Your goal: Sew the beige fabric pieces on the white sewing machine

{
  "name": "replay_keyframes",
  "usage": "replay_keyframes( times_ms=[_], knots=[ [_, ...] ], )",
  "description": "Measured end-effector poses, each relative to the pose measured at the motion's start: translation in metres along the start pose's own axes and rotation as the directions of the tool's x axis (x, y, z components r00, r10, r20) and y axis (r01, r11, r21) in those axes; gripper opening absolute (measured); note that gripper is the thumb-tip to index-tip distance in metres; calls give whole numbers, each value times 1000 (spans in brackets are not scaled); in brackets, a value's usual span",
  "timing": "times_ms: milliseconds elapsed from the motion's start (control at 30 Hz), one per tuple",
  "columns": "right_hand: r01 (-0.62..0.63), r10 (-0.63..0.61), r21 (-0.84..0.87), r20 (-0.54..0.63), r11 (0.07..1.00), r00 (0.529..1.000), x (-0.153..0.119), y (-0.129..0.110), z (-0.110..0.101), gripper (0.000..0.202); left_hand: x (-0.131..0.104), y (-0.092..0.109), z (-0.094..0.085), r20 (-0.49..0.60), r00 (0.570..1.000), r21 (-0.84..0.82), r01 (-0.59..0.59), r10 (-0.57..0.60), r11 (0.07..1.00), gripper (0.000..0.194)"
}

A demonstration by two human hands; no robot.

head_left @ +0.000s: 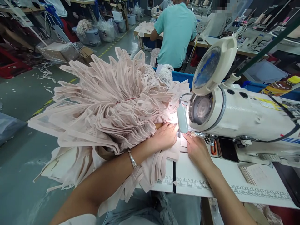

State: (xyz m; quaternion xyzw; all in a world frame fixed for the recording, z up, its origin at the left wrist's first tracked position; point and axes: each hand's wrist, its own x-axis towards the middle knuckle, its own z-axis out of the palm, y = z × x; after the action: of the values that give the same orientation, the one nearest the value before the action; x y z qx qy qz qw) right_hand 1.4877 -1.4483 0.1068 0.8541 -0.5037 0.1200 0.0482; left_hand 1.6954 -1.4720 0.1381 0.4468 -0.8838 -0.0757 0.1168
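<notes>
A white sewing machine [248,115] stands at the right, with a small lamp [182,118] lit beside its needle area. Pale pink fabric pieces [112,103] are heaped in a large fanned bundle to its left. My left hand [165,136], with a silver bracelet at the wrist, lies on pink fabric just left of the lamp; its fingertips are lost in the glare. Close to the needle area, my right hand [197,149] has its fingers together at the fabric edge under the machine head; what they pinch, if anything, is hidden.
A ruler strip [257,192] runs along the table's front edge. A dark phone-like object [228,149] and stacked cards [254,173] lie right of my right hand. A bottle [278,88] lies behind the machine. A person in a turquoise shirt [177,34] sits ahead.
</notes>
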Motion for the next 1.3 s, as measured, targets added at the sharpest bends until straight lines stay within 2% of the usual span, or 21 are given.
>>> replay_keyframes(
  times_ms=[233, 533, 600, 733, 833, 933, 1000, 1067, 1100, 1133, 1167, 1233, 1300],
  knots=[
    [-19, 21, -39, 65, 999, 998, 3, -4, -6, 45, 0, 0, 2, 1, 998, -58, 62, -62, 996, 17],
    [-44, 53, -91, 99, 995, 994, 4, -7, -8, 45, 1, 1, -1, 41, 997, -82, 65, -62, 995, 17],
    [-37, 46, -114, 78, 993, 996, 3, -6, -6, 42, -1, 2, -2, 40, 997, -80, 70, -67, 994, 17],
    [-37, 29, -168, -45, 985, 999, 1, -7, -3, 37, -2, 2, -3, -1, 996, -58, 91, -91, 994, 16],
    [-42, 29, -173, -72, 984, 997, 1, -8, -3, 38, 2, 2, -3, -57, 973, -55, 220, -223, 974, 23],
    [-83, 85, -197, 6, 977, 996, 2, -7, -4, 39, 6, 5, -4, -51, 920, -22, 388, -388, 921, 21],
    [-101, 110, -196, 37, 975, 993, 2, -6, -5, 39, 2, 11, -7, -51, 914, 54, 405, -403, 913, 23],
    [-119, 119, -154, -12, 981, 993, 1, -5, -6, 37, -12, 21, -10, -82, 951, 162, 307, -297, 938, 27],
    [-115, 110, -103, -49, 988, 993, 1, -6, -7, 35, -23, 27, -13, -97, 973, 220, 225, -208, 949, 26],
    [-87, 84, -29, -82, 996, 993, 1, -9, -8, 34, -34, 33, -16, -104, 988, 276, 137, -112, 951, 26],
    [-35, 42, 68, -103, 997, 994, 2, -12, -10, 33, -47, 38, -19, -96, 993, 321, 95, -67, 942, 24],
    [104, -78, 283, -99, 954, 992, 6, -24, -14, 34, -70, 46, -25, -31, 995, 378, 102, -97, 920, 16],
    [195, -187, 457, -63, 868, 980, 14, -42, -17, 40, -91, 51, -35, 85, 990, 344, 78, -114, 936, 14]
  ],
)
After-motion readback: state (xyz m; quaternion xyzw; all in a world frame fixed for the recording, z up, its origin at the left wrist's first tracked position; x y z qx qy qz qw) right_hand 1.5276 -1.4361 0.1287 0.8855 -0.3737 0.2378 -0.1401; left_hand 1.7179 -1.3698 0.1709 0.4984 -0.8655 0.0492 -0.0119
